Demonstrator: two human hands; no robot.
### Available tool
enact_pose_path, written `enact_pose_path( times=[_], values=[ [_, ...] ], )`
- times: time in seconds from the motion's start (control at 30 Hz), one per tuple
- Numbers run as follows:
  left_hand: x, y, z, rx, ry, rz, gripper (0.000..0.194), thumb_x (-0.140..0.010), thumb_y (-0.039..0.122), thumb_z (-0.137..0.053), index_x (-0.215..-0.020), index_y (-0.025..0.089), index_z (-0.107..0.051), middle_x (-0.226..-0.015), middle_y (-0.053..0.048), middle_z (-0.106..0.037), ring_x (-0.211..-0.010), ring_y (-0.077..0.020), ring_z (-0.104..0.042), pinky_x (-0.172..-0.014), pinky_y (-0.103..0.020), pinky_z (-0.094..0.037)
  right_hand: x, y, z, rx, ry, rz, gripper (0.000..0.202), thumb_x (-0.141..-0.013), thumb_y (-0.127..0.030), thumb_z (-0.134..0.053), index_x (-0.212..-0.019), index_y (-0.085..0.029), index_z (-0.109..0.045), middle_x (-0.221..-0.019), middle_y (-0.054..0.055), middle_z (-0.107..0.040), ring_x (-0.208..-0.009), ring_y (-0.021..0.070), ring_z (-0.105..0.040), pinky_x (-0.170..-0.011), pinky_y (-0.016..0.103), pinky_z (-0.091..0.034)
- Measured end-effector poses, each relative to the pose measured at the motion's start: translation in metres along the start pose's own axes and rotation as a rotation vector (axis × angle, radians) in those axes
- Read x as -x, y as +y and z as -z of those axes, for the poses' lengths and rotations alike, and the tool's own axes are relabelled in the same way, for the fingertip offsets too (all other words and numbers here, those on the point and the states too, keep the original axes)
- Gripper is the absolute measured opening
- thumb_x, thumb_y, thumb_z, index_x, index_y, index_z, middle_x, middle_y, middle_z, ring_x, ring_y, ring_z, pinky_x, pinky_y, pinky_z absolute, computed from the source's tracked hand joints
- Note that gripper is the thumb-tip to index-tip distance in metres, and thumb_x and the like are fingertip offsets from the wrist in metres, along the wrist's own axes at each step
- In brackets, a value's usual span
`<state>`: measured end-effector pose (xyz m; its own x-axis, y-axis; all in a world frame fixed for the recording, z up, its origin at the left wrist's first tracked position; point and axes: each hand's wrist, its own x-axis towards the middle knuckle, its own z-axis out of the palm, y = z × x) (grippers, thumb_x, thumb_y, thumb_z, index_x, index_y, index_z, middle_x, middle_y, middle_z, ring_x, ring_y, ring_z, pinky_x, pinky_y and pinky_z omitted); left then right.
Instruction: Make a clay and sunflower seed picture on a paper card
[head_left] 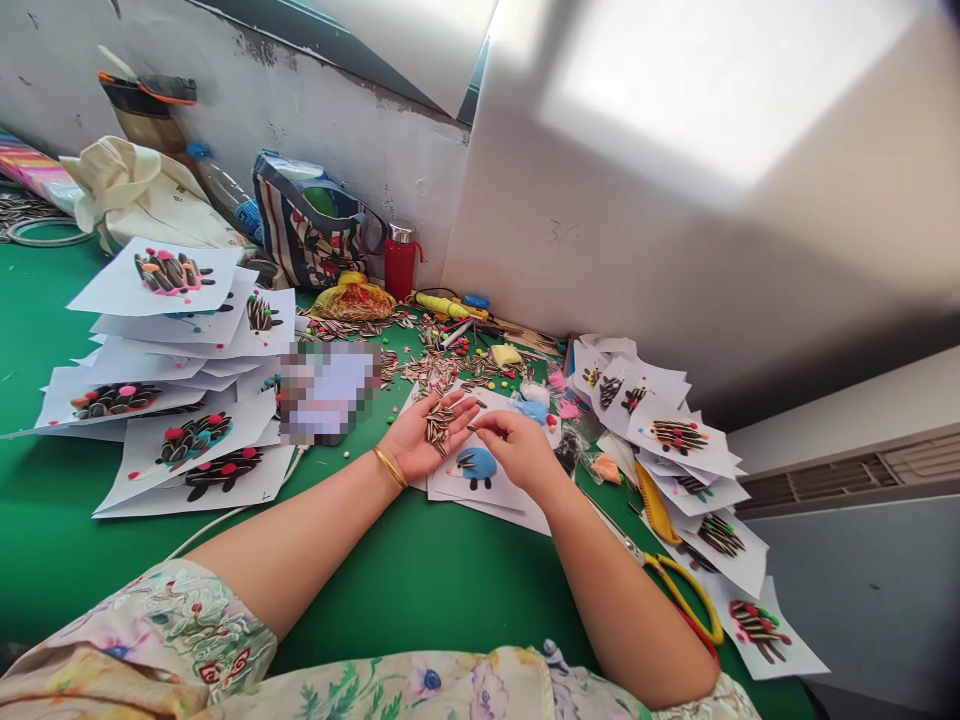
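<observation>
My left hand (424, 435) lies palm up with its fingers stretched out, a small heap of striped sunflower seeds (439, 420) resting on it. To its right, my right hand (519, 445) pinches a single sunflower seed (472, 428) between thumb and fingertips. Below the two hands is a white paper sheet (491, 497) on a small stack. On that sheet sits a blue clay hedgehog shape (478, 464) with dark feet and a few seeds stuck in its back. My right hand partly covers the sheet.
Stacked hedgehog pictures stand left (255, 420) and right (679, 435). Loose seeds (442, 370) and coloured clay lie behind the hands. Scissors (686, 590) lie by my right forearm. A phone (330, 390) with a cable, a red flask (400, 262) and a striped bag (311, 225) are further back.
</observation>
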<state>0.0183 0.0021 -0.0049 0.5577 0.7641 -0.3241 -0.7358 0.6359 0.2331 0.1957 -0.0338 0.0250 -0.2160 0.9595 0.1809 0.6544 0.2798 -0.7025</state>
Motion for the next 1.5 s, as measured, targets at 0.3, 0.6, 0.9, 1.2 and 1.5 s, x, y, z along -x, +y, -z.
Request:
enact_pose_path(
  times=[0.3, 0.6, 0.9, 1.2, 1.5],
  values=[
    [-0.002, -0.001, 0.0, -0.015, 0.046, -0.017, 0.033, -0.098, 0.033, -0.04, -0.116, 0.014, -0.061, -0.11, -0.014, -0.07, -0.111, -0.0255, -0.064, -0.093, -0.042, -0.053, 0.049, 0.014, -0.007, 0.13, -0.013, 0.13, 0.015, -0.088, -0.016, -0.057, -0.09, -0.023, -0.069, -0.089, 0.004, -0.069, -0.085, 0.0171, -0.061, -0.078, 0.029, -0.048],
    [-0.001, -0.001, -0.001, -0.024, 0.045, -0.021, 0.033, -0.098, 0.033, -0.04, -0.113, 0.012, -0.061, -0.111, -0.014, -0.069, -0.112, -0.0258, -0.064, -0.094, -0.042, -0.053, 0.049, 0.014, -0.018, 0.401, 0.009, 0.265, 0.015, -0.092, -0.017, -0.054, -0.088, -0.02, -0.068, -0.082, 0.005, -0.067, -0.081, 0.019, -0.058, -0.075, 0.029, -0.044],
    [-0.002, -0.002, 0.001, -0.022, 0.026, -0.014, 0.034, -0.099, 0.034, -0.039, -0.114, 0.014, -0.062, -0.11, -0.014, -0.069, -0.112, -0.0252, -0.064, -0.094, -0.042, -0.053, 0.048, 0.014, -0.023, 0.54, 0.0, 0.313, 0.017, -0.091, -0.017, -0.053, -0.087, -0.02, -0.069, -0.079, 0.005, -0.064, -0.076, 0.018, -0.055, -0.07, 0.029, -0.039],
    [-0.002, -0.002, 0.001, -0.028, 0.027, -0.016, 0.035, -0.099, 0.035, -0.039, -0.113, 0.013, -0.062, -0.11, -0.014, -0.069, -0.111, -0.0255, -0.064, -0.094, -0.041, -0.052, 0.047, 0.01, -0.024, 0.665, -0.048, 0.317, 0.018, -0.089, -0.013, -0.053, -0.084, -0.02, -0.068, -0.077, 0.005, -0.064, -0.073, 0.0182, -0.053, -0.067, 0.029, -0.036],
    [-0.002, -0.001, 0.0, -0.016, 0.037, -0.012, 0.035, -0.099, 0.034, -0.039, -0.112, 0.012, -0.062, -0.11, -0.014, -0.069, -0.111, -0.026, -0.064, -0.094, -0.041, -0.053, 0.049, 0.008, -0.021, 0.643, -0.038, 0.312, 0.016, -0.09, -0.017, -0.054, -0.085, -0.019, -0.069, -0.079, 0.005, -0.064, -0.075, 0.0186, -0.054, -0.069, 0.03, -0.036]
  ],
)
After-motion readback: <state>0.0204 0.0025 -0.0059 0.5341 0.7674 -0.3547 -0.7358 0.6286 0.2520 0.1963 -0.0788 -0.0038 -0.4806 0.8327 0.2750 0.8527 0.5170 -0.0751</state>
